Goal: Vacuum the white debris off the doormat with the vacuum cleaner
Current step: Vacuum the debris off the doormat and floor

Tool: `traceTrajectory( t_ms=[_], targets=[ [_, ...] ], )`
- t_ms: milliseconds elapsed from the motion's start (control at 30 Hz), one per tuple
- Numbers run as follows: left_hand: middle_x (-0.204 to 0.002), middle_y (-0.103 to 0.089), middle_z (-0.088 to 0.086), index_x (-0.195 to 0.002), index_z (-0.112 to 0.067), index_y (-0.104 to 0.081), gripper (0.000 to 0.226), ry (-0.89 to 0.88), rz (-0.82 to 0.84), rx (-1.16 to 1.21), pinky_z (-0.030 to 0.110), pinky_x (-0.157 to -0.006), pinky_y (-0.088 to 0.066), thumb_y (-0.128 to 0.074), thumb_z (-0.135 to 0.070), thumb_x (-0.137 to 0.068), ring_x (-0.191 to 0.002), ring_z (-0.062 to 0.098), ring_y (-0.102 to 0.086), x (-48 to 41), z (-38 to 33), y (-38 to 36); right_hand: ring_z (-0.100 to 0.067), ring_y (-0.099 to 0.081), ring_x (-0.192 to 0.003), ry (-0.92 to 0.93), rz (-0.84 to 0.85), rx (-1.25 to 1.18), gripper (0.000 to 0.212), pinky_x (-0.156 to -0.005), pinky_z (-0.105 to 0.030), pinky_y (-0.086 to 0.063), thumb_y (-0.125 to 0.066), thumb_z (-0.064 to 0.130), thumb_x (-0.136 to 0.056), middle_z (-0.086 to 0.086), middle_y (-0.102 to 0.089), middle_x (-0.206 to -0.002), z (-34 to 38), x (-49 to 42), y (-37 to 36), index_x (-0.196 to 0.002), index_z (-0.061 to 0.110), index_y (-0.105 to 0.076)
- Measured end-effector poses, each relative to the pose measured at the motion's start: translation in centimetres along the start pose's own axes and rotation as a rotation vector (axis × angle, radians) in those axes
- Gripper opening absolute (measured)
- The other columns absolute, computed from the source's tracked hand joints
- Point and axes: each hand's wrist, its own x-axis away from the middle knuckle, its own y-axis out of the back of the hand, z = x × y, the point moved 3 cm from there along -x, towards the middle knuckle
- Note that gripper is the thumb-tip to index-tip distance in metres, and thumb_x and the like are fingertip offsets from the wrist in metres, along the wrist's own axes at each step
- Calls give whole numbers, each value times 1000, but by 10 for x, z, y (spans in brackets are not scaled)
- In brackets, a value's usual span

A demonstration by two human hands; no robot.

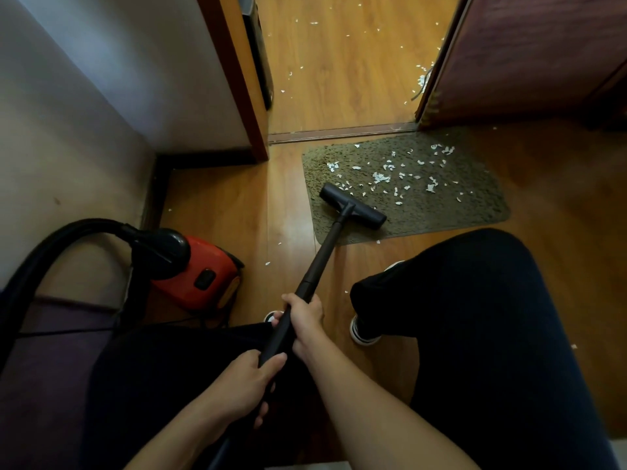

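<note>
Head view: left hand, right hand fingers clamp smooth black tube; T-shaped nozzle on shaggy doormat.

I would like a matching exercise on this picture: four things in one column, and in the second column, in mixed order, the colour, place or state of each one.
Column one:
1. floor nozzle
2. vacuum body
3. white debris
4. left hand

Column two:
a. grips the wand
b. red
c. black, set on the doormat
d. scattered in small bits over the doormat

Pairs: 1-c, 2-b, 3-d, 4-a.
</note>
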Motion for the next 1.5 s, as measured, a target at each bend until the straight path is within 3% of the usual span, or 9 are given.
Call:
traceTrajectory(
  t_ms=[267,600,733,867,1067,1200,1333,1500],
  targets=[
    [-83,-57,8,-110,-17,-51,23,18,13,9,25,-45,-44,-49,-38,-100,-48,11,-52,1,1,0,-16,-63,-50,-46,16,51,31,-46,-27,-53,-64,10,-96,-18,-62,-89,-12,-5,2,-124,12,-50],
    [-83,-57,7,-107,-17,-51,23,-44,31,9,26,-46,-46,-47,-39,-101,-49,11,-52,-37,-33,-14,-16,-58,-42,16,-19,80,23,-43,-27,-50,-64,5,-94,-8,-55,-62,25,-44,5,-114,4,-53],
    [-84,-56,7,-109,-20,-49,20,-67,61,55,25,-45,-46,-46,-38,-101,-49,10,-52,-55,-51,-22,-16,-56,-41,56,-39,106,16,-42,-26,-49,-63,4,-94,-9,-53,-65,46,-63,8,-105,6,-53],
    [-85,-55,8,-113,-23,-47,20,-71,120,124,26,-48,-49,-48,-39,-100,-50,12,-53,-77,-67,-23,-14,-57,-44,69,-23,124,19,-43,-26,-50,-62,5,-95,-11,-54,-75,68,-80,8,-112,5,-53],
    [-72,-59,10,-114,-10,-46,27,-43,192,263,41,-64,-58,-56,-30,-98,-53,20,-60,-112,-89,-30,-15,-61,-49,104,-48,186,31,-44,-26,-52,-62,7,-96,-13,-59,-84,97,-105,11,-125,3,-50],
    [-83,-58,10,-113,-14,-47,23,-84,144,180,30,-48,-51,-52,-30,-98,-50,15,-55,-128,-101,-41,-16,-63,-51,126,-48,177,30,-45,-26,-52,-61,6,-97,-14,-62,-86,108,-112,17,-126,4,-51],
    [-80,-55,7,-109,-20,-45,24,-134,102,128,28,-45,-48,-49,-41,-99,-48,13,-52,-129,-99,-46,-16,-62,-49,129,-61,178,25,-44,-26,-51,-62,6,-97,-11,-60,-79,105,-111,18,-120,1,-55],
    [-77,-54,6,-110,-21,-47,22,-141,72,117,25,-42,-46,-46,-40,-101,-46,11,-51,-114,-83,-34,-16,-59,-46,116,-50,168,15,-44,-27,-52,-62,5,-96,-10,-57,-74,87,-99,9,-109,5,-55]
  ],
)
